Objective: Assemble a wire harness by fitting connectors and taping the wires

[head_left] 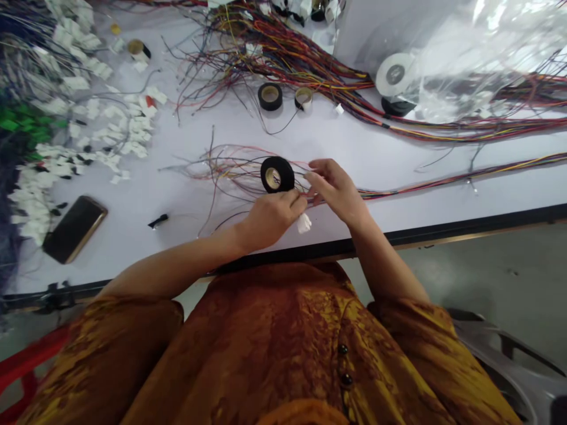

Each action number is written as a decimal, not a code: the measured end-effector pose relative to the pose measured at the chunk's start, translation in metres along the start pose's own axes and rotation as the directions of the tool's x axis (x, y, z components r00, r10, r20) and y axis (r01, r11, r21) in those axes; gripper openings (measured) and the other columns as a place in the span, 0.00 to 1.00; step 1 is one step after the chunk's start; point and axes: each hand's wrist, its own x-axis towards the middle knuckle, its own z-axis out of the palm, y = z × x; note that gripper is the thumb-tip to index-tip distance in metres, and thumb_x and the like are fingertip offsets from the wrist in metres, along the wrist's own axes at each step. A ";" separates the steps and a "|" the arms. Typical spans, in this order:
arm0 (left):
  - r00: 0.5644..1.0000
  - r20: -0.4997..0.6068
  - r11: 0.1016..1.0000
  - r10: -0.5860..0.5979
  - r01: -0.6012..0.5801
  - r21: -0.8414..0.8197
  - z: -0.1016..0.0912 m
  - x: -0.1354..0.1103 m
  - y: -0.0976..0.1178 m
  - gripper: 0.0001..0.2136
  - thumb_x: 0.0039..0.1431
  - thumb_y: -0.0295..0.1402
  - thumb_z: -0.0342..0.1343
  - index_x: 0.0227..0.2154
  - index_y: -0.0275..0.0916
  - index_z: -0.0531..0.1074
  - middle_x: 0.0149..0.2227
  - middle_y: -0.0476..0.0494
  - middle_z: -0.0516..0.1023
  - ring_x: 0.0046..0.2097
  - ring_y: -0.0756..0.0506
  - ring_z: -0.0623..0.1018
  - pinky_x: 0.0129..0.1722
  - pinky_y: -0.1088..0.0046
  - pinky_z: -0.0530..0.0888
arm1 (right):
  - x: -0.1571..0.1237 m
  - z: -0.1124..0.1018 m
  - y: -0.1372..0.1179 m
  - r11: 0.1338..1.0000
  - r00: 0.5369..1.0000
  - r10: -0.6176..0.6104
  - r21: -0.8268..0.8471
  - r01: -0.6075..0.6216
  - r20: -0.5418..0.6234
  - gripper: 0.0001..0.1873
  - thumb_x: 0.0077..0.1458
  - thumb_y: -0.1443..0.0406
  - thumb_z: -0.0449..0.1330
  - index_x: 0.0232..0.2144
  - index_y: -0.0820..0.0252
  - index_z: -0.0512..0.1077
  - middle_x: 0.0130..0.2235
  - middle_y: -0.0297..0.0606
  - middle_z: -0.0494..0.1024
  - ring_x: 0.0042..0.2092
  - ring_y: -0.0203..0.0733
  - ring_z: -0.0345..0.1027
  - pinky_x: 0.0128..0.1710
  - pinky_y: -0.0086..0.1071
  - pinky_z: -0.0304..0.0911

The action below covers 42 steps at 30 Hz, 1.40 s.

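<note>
My left hand [275, 218] is closed, its thumb and fingers pinched on a bundle of thin coloured wires [225, 171]. Against its fingertips stands a roll of black tape [289, 175], tilted so its pale core shows. A white connector [303, 224] sticks out just below those fingers. My right hand [336, 192] is beside it on the right, fingers curled and their tips together at a thin wire by the tape roll. From under this hand the bundle runs on to the right as a narrow harness [420, 188]. The exact grip of the fingertips is partly hidden.
A thick wire harness [319, 82] crosses the back, near black tape rolls [270, 105]. White connectors [101, 127] heap at the left, beside a phone [75, 229]. A clear plastic bag [465, 71] and a white roll [393, 74] lie at the back right. The table's dark edge [443, 232] runs in front.
</note>
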 end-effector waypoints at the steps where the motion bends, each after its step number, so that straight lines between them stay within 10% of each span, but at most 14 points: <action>1: 0.999 0.019 0.998 0.030 -0.031 0.052 0.004 -0.003 0.004 0.13 0.64 0.22 0.44 0.41 0.34 0.74 0.42 0.34 0.79 0.39 0.42 0.80 0.36 0.66 0.77 | 0.013 0.002 -0.003 0.999 0.998 0.023 -0.045 -0.020 0.057 0.20 0.55 0.55 0.61 0.47 0.58 0.66 0.40 0.37 0.75 0.31 0.34 0.68 0.29 0.30 0.67; 6: 0.997 0.025 0.992 0.071 -0.073 0.106 0.018 -0.011 0.002 0.12 0.63 0.21 0.46 0.39 0.34 0.75 0.41 0.33 0.78 0.40 0.41 0.79 0.38 0.63 0.78 | 0.055 0.028 -0.006 0.944 0.993 -0.058 -0.319 0.087 0.098 0.20 0.47 0.65 0.60 0.45 0.61 0.68 0.36 0.36 0.72 0.38 0.39 0.67 0.40 0.35 0.68; 10: 0.993 -0.111 0.999 0.050 -0.050 0.004 0.023 -0.017 -0.014 0.11 0.65 0.22 0.44 0.40 0.34 0.72 0.49 0.31 0.76 0.45 0.42 0.79 0.43 0.64 0.78 | 0.046 0.017 0.000 0.979 0.999 -0.010 -0.203 0.018 0.043 0.25 0.51 0.64 0.55 0.53 0.56 0.64 0.38 0.36 0.73 0.35 0.40 0.69 0.34 0.34 0.70; 14: 0.908 -0.377 0.951 -0.181 0.064 -0.302 0.033 -0.019 -0.028 0.06 0.68 0.29 0.47 0.40 0.37 0.70 0.48 0.36 0.77 0.47 0.45 0.79 0.46 0.67 0.77 | 0.020 -0.005 0.016 0.998 0.998 0.056 0.010 -0.056 0.041 0.32 0.54 0.60 0.55 0.61 0.51 0.57 0.49 0.39 0.74 0.37 0.40 0.73 0.34 0.36 0.74; 17: 0.863 -0.354 0.837 -0.361 0.132 -0.531 0.041 -0.018 -0.031 0.07 0.69 0.34 0.49 0.39 0.39 0.70 0.40 0.42 0.80 0.42 0.47 0.80 0.44 0.69 0.77 | 0.009 -0.010 0.021 0.995 0.994 0.094 0.024 -0.096 0.058 0.33 0.55 0.59 0.54 0.63 0.50 0.55 0.50 0.39 0.74 0.37 0.41 0.75 0.35 0.39 0.76; 22: 0.862 -0.273 0.790 -0.427 0.209 -0.576 0.052 -0.024 -0.022 0.08 0.65 0.39 0.55 0.37 0.39 0.71 0.37 0.44 0.81 0.40 0.47 0.81 0.42 0.71 0.76 | 0.020 -0.010 0.010 0.972 0.987 0.034 -0.235 0.005 0.160 0.33 0.52 0.65 0.53 0.61 0.54 0.61 0.52 0.41 0.75 0.41 0.44 0.74 0.40 0.42 0.75; 25: 0.858 -0.343 0.875 -0.382 0.216 -0.434 0.059 -0.032 -0.013 0.06 0.66 0.35 0.55 0.36 0.38 0.72 0.36 0.44 0.82 0.38 0.47 0.82 0.40 0.72 0.76 | 0.030 -0.005 -0.002 0.811 0.970 -0.083 -0.551 0.199 0.228 0.32 0.49 0.70 0.54 0.59 0.61 0.65 0.57 0.48 0.71 0.55 0.52 0.68 0.55 0.50 0.67; 28: 0.850 -0.423 0.937 -0.313 0.203 -0.284 0.069 -0.038 -0.004 0.04 0.66 0.31 0.54 0.36 0.37 0.71 0.35 0.43 0.82 0.35 0.47 0.82 0.35 0.72 0.74 | 0.039 0.009 -0.018 0.520 0.892 -0.197 -0.728 0.447 0.407 0.32 0.51 0.74 0.54 0.60 0.62 0.65 0.64 0.51 0.63 0.62 0.56 0.59 0.61 0.53 0.58; 32: 0.857 -0.428 0.957 -0.285 0.234 -0.169 0.078 -0.043 0.005 0.05 0.68 0.31 0.51 0.35 0.38 0.71 0.35 0.43 0.81 0.33 0.48 0.80 0.32 0.73 0.72 | 0.059 0.034 -0.032 0.264 0.647 -0.014 -0.622 0.738 0.762 0.19 0.56 0.74 0.53 0.48 0.62 0.74 0.53 0.49 0.74 0.53 0.51 0.66 0.51 0.42 0.63; 36: 0.871 -0.415 0.964 -0.262 0.256 -0.071 0.078 -0.046 0.010 0.07 0.68 0.29 0.49 0.35 0.38 0.70 0.34 0.44 0.81 0.31 0.48 0.79 0.31 0.73 0.71 | 0.077 0.055 -0.038 -0.027 0.623 0.076 -0.623 0.782 0.779 0.09 0.54 0.74 0.56 0.33 0.64 0.76 0.43 0.49 0.76 0.51 0.54 0.65 0.49 0.44 0.61; 39: 0.869 -0.428 0.966 -0.249 0.256 -0.043 0.074 -0.048 0.011 0.07 0.67 0.28 0.50 0.33 0.39 0.70 0.35 0.45 0.81 0.31 0.49 0.79 0.32 0.72 0.71 | 0.079 0.066 -0.051 -0.009 0.490 -0.040 -0.491 0.871 0.871 0.09 0.57 0.72 0.55 0.35 0.61 0.76 0.42 0.45 0.76 0.52 0.52 0.64 0.50 0.42 0.60; 42: 0.847 -0.477 0.970 -0.234 0.238 -0.054 0.069 -0.047 0.009 0.05 0.67 0.28 0.51 0.34 0.39 0.70 0.36 0.45 0.81 0.35 0.48 0.79 0.35 0.72 0.72 | 0.076 0.063 -0.071 0.158 0.550 -0.050 -0.537 0.829 0.834 0.11 0.54 0.71 0.59 0.40 0.60 0.75 0.39 0.42 0.76 0.46 0.48 0.67 0.44 0.38 0.61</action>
